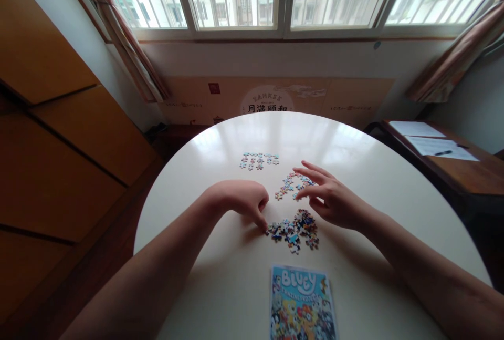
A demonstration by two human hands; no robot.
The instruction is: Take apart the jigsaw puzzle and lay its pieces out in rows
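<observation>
My left hand (pixel 240 198) is closed, fingers curled under and thumb pointing down at the left edge of a dark heap of jigsaw pieces (pixel 291 236). Whatever the curled fingers may hold is hidden. Spread fingers show on my right hand (pixel 328 197), which hovers over a second, lighter cluster of jigsaw pieces (pixel 286 185). One of its fingertips is at a piece there; whether it presses on it I cannot tell. Farther back on the table, several blue-topped pieces (pixel 260 160) lie in short rows.
A picture sheet (pixel 302 303) reading "Bluey" lies at the near side of the round white table (pixel 189 172). To the right, a wooden desk (pixel 468 166) holds papers (pixel 417 129) and a pen (pixel 443 153). Wooden cabinets (pixel 71 172) stand left, with windows behind.
</observation>
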